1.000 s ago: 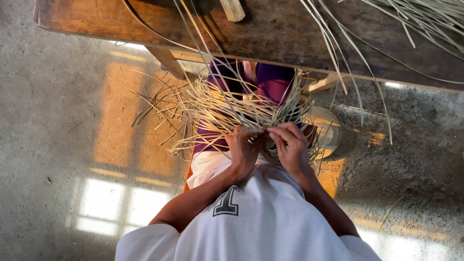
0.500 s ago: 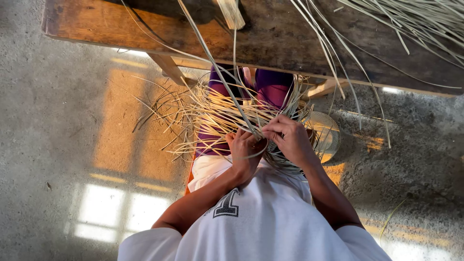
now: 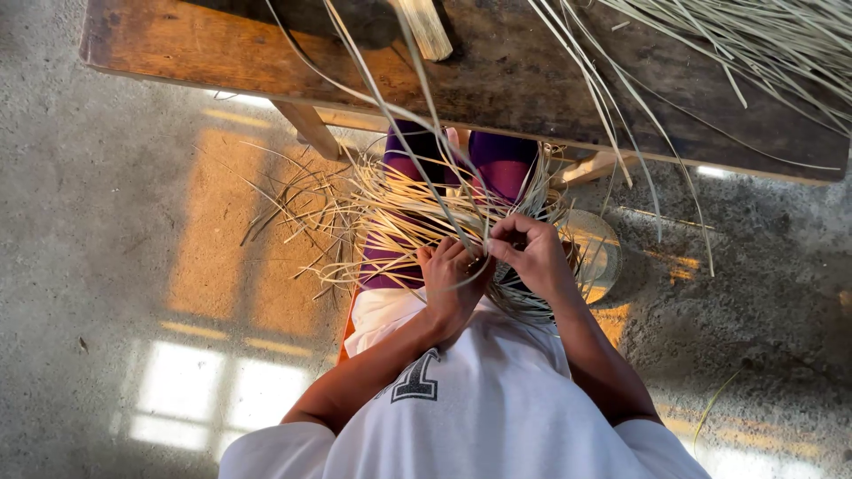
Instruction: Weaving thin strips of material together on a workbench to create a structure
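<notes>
Straw-pale strips fan out beyond both hands; the right hand has drawn closer to the left hand, each now pinching strands (weave half hidden), below the wooden counter.

Woven strips on lap, centre. Left hand at 7 o'clock of it, right hand at 4. Bench at 12; loose strips on bench, 1 o'clock.

left hand, right hand, gripping straw strips
</notes>
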